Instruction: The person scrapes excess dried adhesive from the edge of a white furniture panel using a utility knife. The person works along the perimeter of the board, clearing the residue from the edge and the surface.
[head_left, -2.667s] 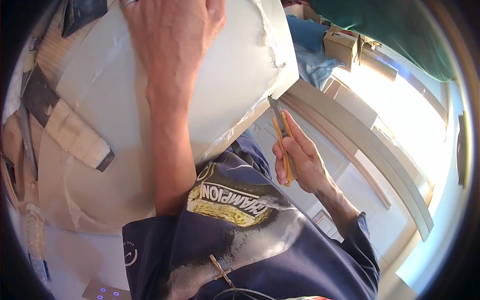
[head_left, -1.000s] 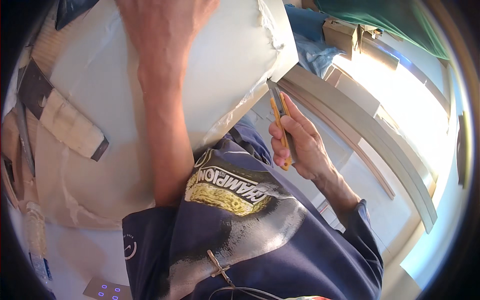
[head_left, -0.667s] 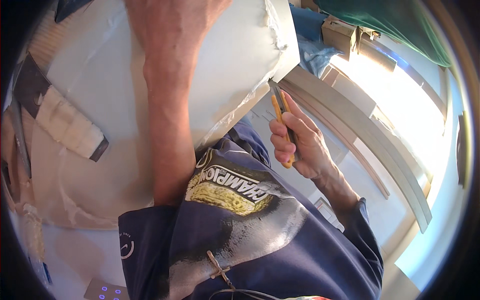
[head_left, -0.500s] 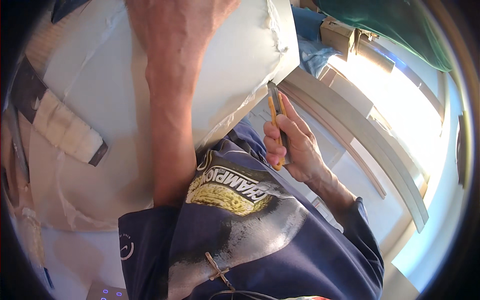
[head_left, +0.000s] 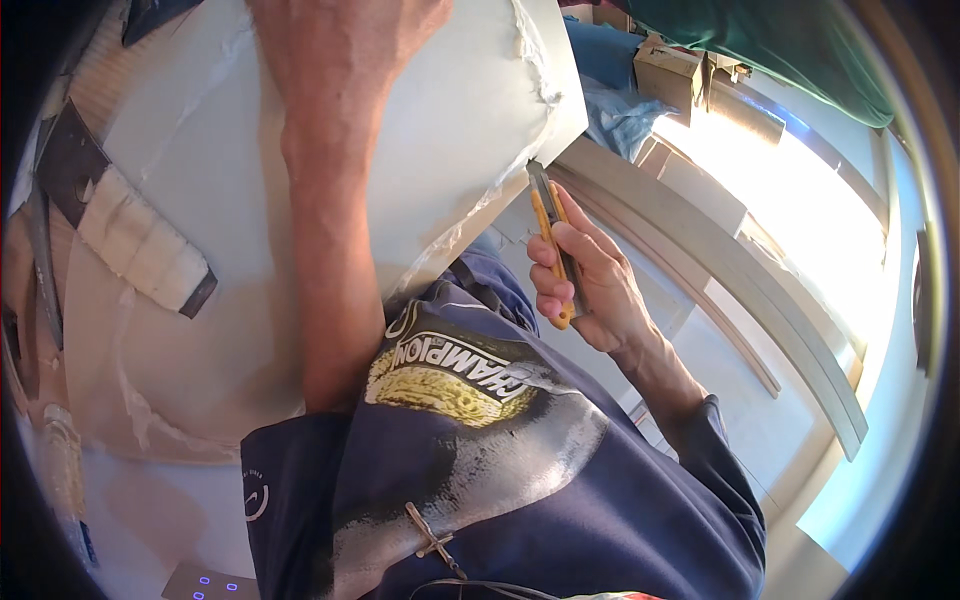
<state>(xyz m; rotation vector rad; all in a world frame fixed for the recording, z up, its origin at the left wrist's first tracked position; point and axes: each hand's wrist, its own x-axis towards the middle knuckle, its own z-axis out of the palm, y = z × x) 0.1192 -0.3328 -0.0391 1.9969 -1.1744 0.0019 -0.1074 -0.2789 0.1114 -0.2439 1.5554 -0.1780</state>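
Observation:
My right hand (head_left: 603,295) is closed around a yellow-and-black utility knife (head_left: 553,230). The knife's tip points up and meets the ragged near edge of a pale, smooth panel (head_left: 440,140), close to its right corner. Across the panel stretches my left forearm, and the back of my left hand (head_left: 350,30) shows at the upper rim. Its fingers are cut off by the picture's top, so their hold is hidden. A wide scraper (head_left: 145,245) with a pale wrapped handle lies on the panel's left side.
A brush (head_left: 63,460) and other tools lie at the left rim. Low on the left, a dark control panel (head_left: 208,583) has lit digits. To the right runs a long curved-looking beam (head_left: 740,270); behind are a cardboard box (head_left: 668,80) and blue plastic (head_left: 620,115).
The panel and my left forearm have shifted slightly left in the picture. The knife's tip has moved a little left and stays by the panel's edge, still in my right hand.

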